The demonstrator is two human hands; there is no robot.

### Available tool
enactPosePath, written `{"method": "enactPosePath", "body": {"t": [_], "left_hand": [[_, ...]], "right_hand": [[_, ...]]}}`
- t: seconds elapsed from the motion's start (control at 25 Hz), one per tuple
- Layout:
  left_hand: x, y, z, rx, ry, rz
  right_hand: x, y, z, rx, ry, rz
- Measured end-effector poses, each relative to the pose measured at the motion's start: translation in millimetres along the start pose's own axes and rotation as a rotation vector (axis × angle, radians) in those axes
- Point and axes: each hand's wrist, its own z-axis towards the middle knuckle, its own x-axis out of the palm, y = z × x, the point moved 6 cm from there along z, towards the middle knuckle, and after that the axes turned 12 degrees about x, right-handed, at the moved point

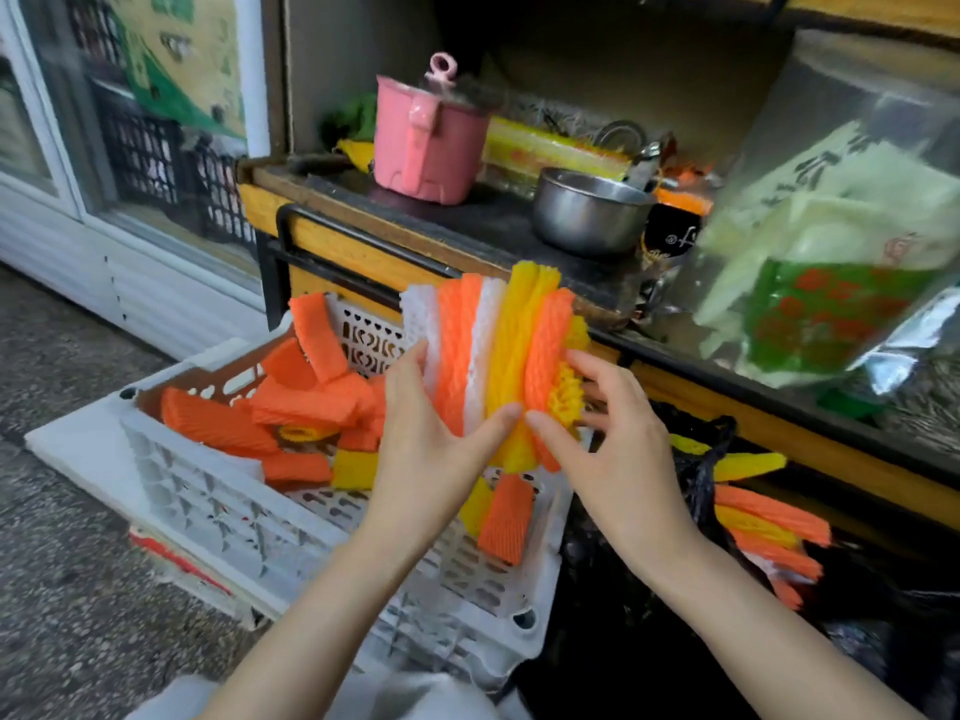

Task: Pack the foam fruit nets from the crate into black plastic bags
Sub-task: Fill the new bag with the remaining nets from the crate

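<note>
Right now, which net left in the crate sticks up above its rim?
The orange net at the far wall of the crate: it stands on end, poking above the rim, while the rest lie low inside.

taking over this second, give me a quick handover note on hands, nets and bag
Left hand and right hand both grip a stack of nets above the crate.
Done: bagged nets lie in the black bag, right of the crate.
Left: bag this stack, then the loose nets in the crate.
</note>
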Motion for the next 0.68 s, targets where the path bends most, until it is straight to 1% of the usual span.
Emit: {"method": "enactPosePath", "body": {"t": [0.12, 0.28, 0.36, 0.44, 0.52, 0.68], "left_hand": [[31, -42, 2, 0.071, 0.079, -0.025], [97, -90, -2, 0.098, 0.214, -0.112], [134, -110, -8, 0.098, 0.306, -0.140], [169, -122, -15, 0.091, 0.396, -0.156], [198, -129, -23, 0.061, 0.466, -0.168], [237, -129, -33, -0.032, 0.541, -0.223]], "right_hand": [[-44, -7, -8, -0.010, -0.121, 0.059], [-110, -32, -26, -0.037, -0.307, 0.136], [-140, -52, -36, -0.016, -0.373, 0.175], [-162, -73, -46, 0.024, -0.388, 0.217], [-178, -93, -53, 0.067, -0.365, 0.258], [-196, -116, -62, 0.085, -0.324, 0.303]]}}
